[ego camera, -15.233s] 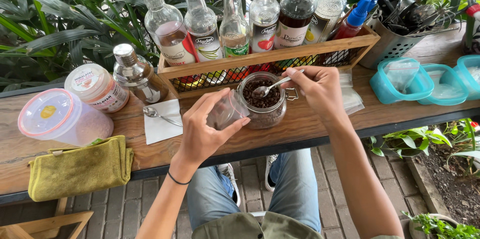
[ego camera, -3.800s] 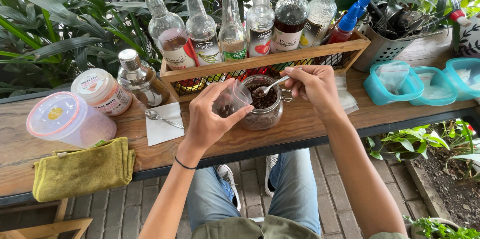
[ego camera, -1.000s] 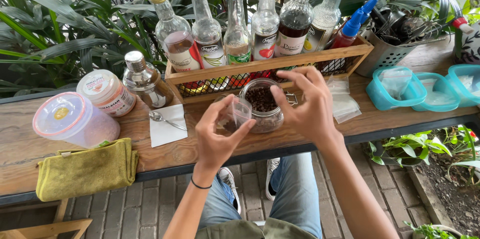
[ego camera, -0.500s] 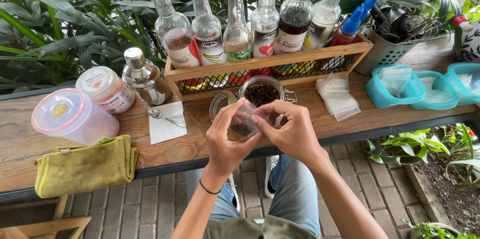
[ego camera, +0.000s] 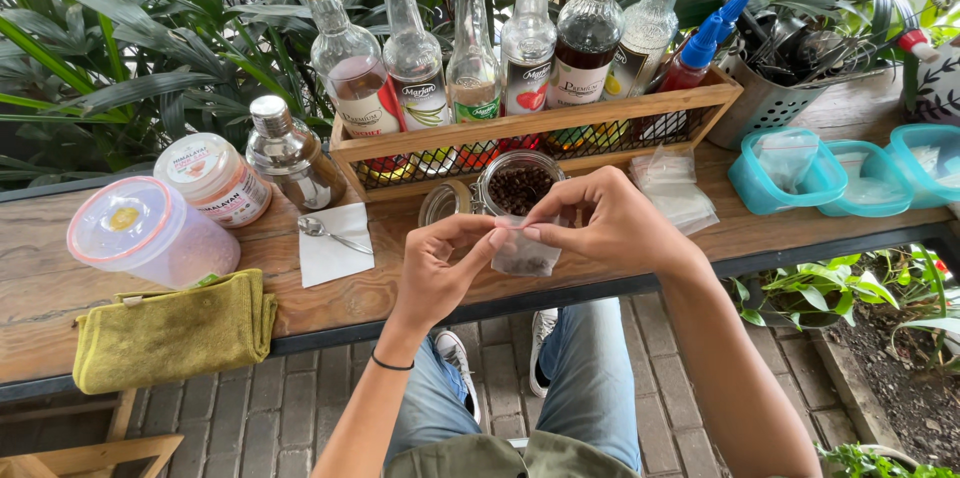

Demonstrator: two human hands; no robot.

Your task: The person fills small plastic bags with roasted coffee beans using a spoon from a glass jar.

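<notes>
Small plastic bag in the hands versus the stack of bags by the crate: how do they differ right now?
The small plastic bag hangs in the air, pinched at its top edge by the left hand and right hand; the stack of bags lies flat on the wooden counter, untouched. The held bag has dark bits in its bottom; the stacked ones look empty. Both are clear, thin plastic.

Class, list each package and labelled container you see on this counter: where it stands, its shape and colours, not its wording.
Small clear bag: pinched between left hand and right hand, dark bits inside.
Syrup bottles: upright in the wooden crate, clear glass, gold caps, colourful labels.
Salt jar: left, round, pink with white lid.
Spare clear bags: flat stack, right of the hands.
</notes>
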